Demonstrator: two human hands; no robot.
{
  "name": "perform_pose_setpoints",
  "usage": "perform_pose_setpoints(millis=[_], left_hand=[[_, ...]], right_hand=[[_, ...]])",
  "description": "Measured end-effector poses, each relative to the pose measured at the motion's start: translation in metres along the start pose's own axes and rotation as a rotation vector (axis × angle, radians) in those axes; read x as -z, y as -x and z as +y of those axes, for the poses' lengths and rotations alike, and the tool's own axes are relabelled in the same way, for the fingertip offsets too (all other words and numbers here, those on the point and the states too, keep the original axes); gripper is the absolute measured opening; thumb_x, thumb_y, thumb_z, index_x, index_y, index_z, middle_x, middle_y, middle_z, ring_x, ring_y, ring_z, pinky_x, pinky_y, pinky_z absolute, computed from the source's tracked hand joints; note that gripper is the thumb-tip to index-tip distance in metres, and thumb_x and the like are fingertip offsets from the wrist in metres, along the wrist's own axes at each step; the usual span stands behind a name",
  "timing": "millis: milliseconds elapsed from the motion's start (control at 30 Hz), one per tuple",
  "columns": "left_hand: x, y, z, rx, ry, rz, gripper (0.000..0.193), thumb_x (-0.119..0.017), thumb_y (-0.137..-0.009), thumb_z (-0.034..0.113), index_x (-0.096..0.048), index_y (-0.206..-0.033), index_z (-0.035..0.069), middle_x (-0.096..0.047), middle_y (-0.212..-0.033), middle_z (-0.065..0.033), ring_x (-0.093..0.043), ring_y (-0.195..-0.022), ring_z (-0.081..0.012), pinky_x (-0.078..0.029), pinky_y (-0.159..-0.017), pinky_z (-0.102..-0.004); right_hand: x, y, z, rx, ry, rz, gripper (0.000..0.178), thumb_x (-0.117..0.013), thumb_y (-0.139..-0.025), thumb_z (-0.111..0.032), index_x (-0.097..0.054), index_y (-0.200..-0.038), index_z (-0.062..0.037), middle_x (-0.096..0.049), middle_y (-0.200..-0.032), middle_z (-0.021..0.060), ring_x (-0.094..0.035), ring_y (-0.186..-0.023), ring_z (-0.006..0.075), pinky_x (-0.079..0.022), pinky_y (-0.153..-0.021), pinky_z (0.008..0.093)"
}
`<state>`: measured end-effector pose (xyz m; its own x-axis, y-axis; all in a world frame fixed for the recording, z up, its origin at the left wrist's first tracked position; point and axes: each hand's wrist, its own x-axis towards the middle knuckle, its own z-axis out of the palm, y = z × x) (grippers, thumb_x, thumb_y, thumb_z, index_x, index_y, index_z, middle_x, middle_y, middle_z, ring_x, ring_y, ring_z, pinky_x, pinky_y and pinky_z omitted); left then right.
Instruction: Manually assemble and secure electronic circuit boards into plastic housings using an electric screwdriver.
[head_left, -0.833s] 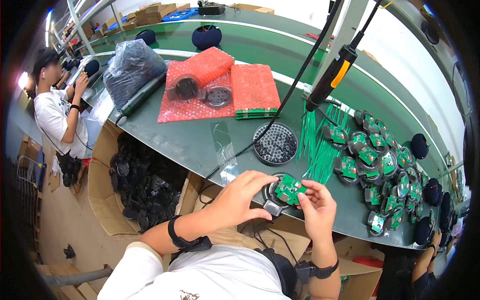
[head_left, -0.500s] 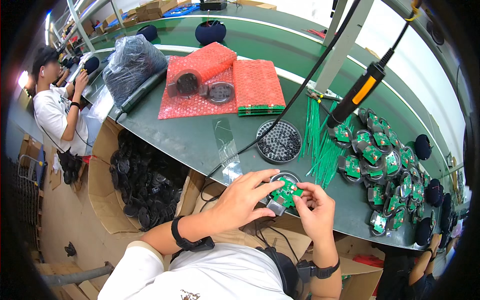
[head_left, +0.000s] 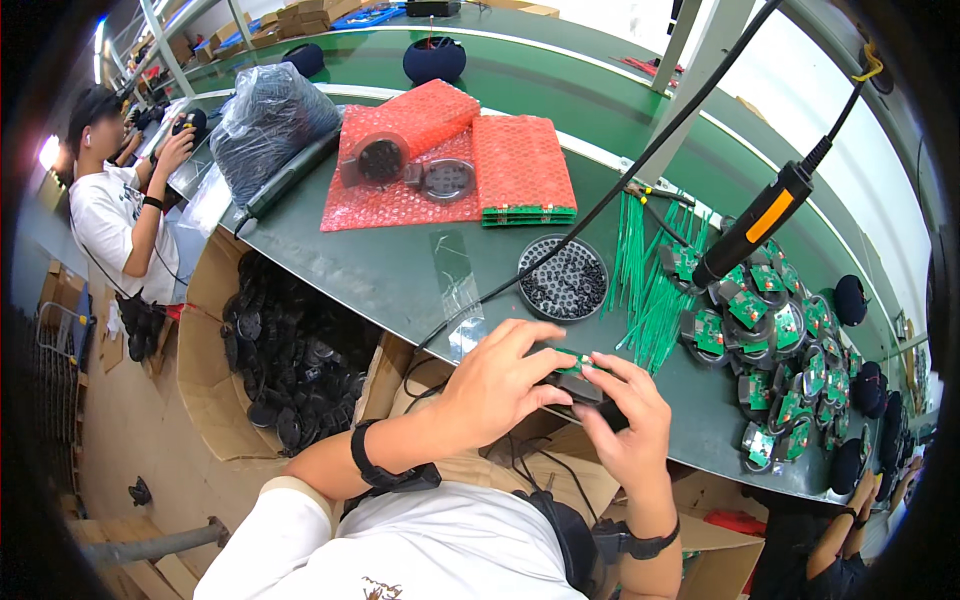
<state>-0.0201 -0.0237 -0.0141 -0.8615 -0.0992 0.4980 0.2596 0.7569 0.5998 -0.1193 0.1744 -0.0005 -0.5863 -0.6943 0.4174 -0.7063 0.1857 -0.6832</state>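
Note:
In front of me, at the table's near edge, I hold a black plastic housing (head_left: 574,387) with a green circuit board on it. It is tilted so that its dark side faces me and only a strip of the board shows. My left hand (head_left: 492,388) grips its left end, fingers over the top and thumb below. My right hand (head_left: 632,412) closes on the right end, fingertips at the board and thumb underneath. Just beyond my hands stands a round dish (head_left: 563,278) of small black parts. To its right lie green wires (head_left: 640,275).
A black-and-orange electric screwdriver (head_left: 755,222) hangs over piled housings with green boards (head_left: 748,308). Red bubble wrap (head_left: 335,205) and a stack of wrapped boards (head_left: 525,165) lie farther back. A carton (head_left: 215,400) of black housings stands at left, near a seated person (head_left: 115,215).
The housing has tipped up, so the board that faced upward is now mostly hidden. My right-hand fingers have shifted over its top edge. The hanging screwdriver appears farther right.

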Motion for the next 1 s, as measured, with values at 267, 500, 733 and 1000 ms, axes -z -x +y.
perform_pose_setpoints(millis=[267, 500, 733, 1000], left_hand=[[-0.01, 0.001, 0.006, -0.006, 0.125, 0.029, 0.041, -0.08, -0.081, 0.012, -0.069, -0.12, 0.004, -0.07, -0.119, -0.0144, -0.069, -0.111, -0.035, -0.057, -0.09, -0.0424], [-0.01, 0.0, 0.007, -0.038, 0.059, 0.049, 0.042, -0.079, -0.081, 0.009, -0.068, -0.121, 0.003, -0.071, -0.117, -0.0149, -0.07, -0.111, -0.0337, -0.058, -0.09, -0.0424], [-0.01, 0.001, 0.006, -0.065, 0.043, 0.049, 0.044, -0.079, -0.079, 0.009, -0.068, -0.121, 0.002, -0.072, -0.116, -0.0142, -0.071, -0.111, -0.0326, -0.059, -0.089, -0.0415], [-0.013, 0.0, 0.005, -0.108, 0.053, 0.078, 0.043, -0.078, -0.077, 0.006, -0.068, -0.118, 0.001, -0.073, -0.114, -0.0154, -0.072, -0.109, -0.034, -0.059, -0.09, -0.0412]], right_hand=[[-0.012, 0.006, 0.005, -0.066, -0.079, 0.124, 0.039, -0.078, -0.074, 0.006, -0.076, -0.111, -0.005, -0.073, -0.115, 0.0126, -0.069, -0.104, 0.0298, -0.054, -0.09, 0.037], [-0.013, 0.006, 0.003, -0.066, -0.084, 0.161, 0.035, -0.08, -0.075, 0.005, -0.075, -0.109, -0.0013, -0.075, -0.114, 0.0151, -0.07, -0.105, 0.0312, -0.054, -0.093, 0.0382], [-0.012, 0.006, 0.002, -0.068, -0.069, 0.156, 0.036, -0.079, -0.074, 0.006, -0.075, -0.108, -0.0009, -0.075, -0.114, 0.0148, -0.07, -0.105, 0.031, -0.054, -0.093, 0.0383], [-0.011, 0.006, 0.001, -0.077, -0.071, 0.157, 0.035, -0.078, -0.074, 0.007, -0.075, -0.108, -0.0022, -0.075, -0.113, 0.0145, -0.07, -0.104, 0.0314, -0.055, -0.092, 0.0379]])
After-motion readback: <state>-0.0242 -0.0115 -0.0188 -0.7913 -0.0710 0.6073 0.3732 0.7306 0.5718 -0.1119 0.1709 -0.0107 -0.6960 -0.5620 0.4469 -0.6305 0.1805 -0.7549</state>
